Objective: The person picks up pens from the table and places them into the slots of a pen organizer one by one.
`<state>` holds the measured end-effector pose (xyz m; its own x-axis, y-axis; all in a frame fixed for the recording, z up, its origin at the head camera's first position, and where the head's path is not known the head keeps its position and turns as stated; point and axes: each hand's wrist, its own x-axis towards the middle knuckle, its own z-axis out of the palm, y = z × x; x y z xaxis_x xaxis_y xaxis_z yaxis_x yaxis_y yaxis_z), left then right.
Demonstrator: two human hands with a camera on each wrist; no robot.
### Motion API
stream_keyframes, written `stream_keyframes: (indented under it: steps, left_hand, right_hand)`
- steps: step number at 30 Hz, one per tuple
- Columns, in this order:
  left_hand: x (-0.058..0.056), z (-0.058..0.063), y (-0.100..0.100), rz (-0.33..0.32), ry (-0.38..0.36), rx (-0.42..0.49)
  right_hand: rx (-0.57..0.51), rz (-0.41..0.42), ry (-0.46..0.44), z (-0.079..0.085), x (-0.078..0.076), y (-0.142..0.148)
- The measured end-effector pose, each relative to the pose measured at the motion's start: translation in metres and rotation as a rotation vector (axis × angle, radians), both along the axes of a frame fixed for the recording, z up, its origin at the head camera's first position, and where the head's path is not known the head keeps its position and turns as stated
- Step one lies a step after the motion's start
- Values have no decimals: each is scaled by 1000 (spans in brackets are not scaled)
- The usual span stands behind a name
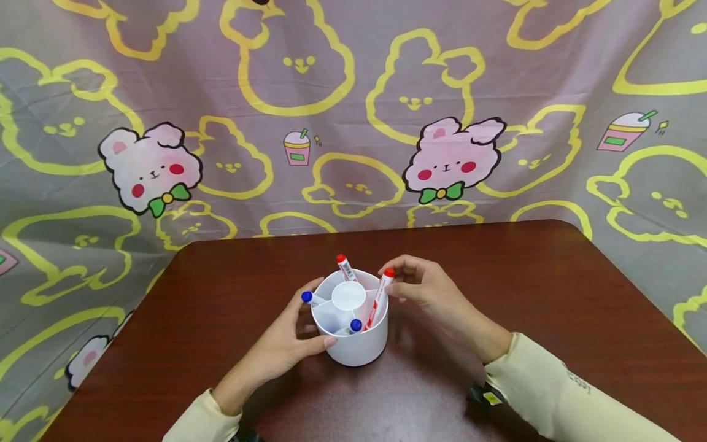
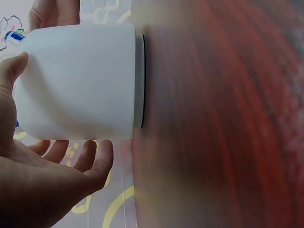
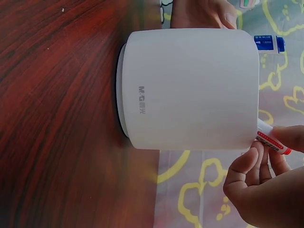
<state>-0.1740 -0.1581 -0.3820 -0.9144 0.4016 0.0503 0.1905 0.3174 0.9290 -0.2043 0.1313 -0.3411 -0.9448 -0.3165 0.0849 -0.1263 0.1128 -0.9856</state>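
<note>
A round white pen holder with a raised centre disc and dividers stands upright on the table. My left hand holds it from the left, thumb at the near rim and fingers along its side. At the right rim, my right hand pinches a red-capped marker by its upper part; the marker leans with its lower end inside the holder. Another red marker tilts in the back compartment. One blue-capped marker leans over the left rim, and a second blue marker sits at the near side.
The dark red-brown wooden table extends on all sides of the holder. A patterned curtain with yellow outlines and cartoon bunnies hangs behind and beside it. Below the right sleeve a black wrist device shows.
</note>
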Motion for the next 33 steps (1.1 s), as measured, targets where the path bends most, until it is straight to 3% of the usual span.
stream_keyframes:
  steps: [8, 33]
  left_hand:
    - [1, -1, 1, 19, 2, -5]
    - [0, -4, 0, 21, 33, -16]
  right_hand:
    - [13, -24, -45, -2, 1, -3]
    - [0, -36, -23, -5, 0, 0]
